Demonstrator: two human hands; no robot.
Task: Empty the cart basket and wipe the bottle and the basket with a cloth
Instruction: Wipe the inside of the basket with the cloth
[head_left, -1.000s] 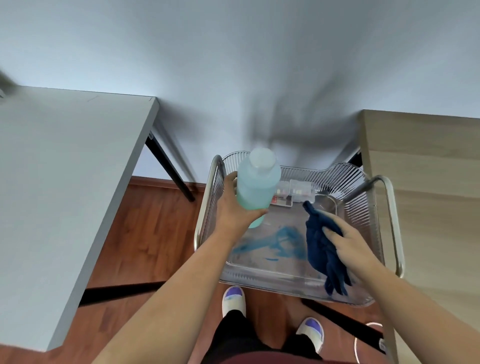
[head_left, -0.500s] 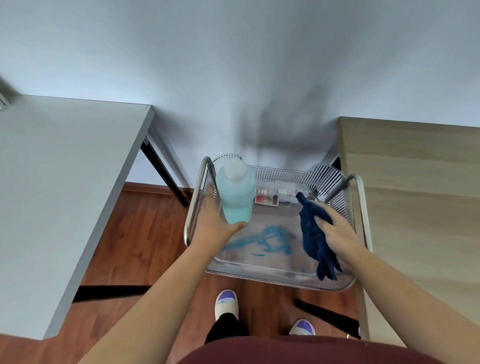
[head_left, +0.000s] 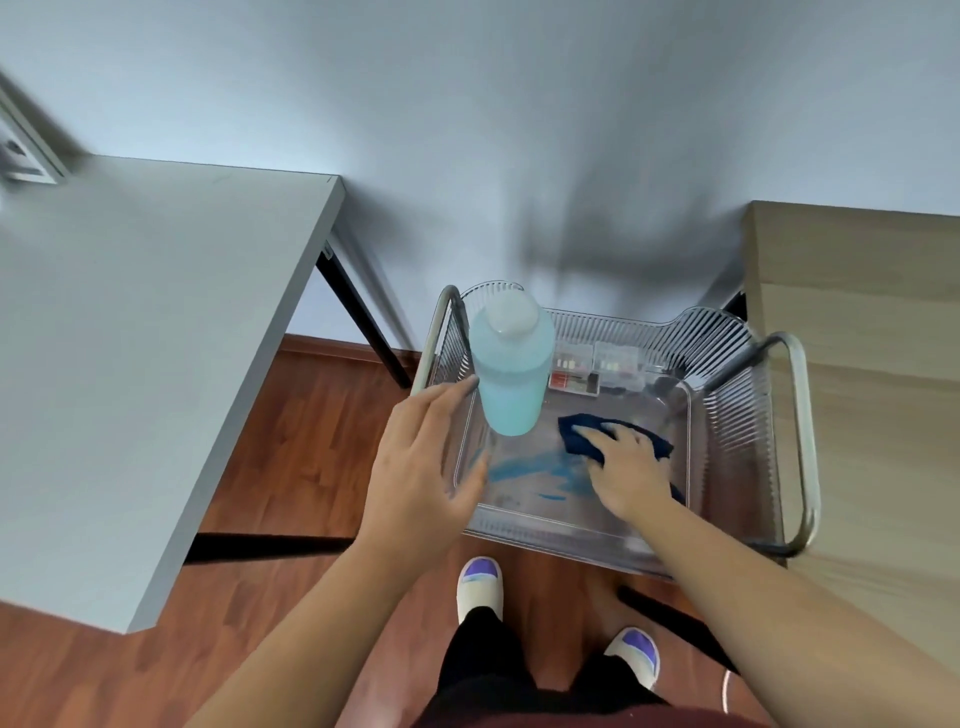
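One clear plastic basket (head_left: 728, 423) with ribbed walls sits in a round metal tube frame (head_left: 802, 441). One round, translucent bottle (head_left: 511, 374) of pale turquoise liquid, white-capped, is upright by the basket's left wall near the rear corner. The left hand (head_left: 423, 460) is spread loose just beside the bottle, gripping nothing. The right hand (head_left: 631, 470) presses flat with straight fingers on one crumpled dark blue cloth (head_left: 582, 431) mid-floor, beside blue smears (head_left: 535, 470). Two small clear boxes (head_left: 576, 366) lie along the rear wall.
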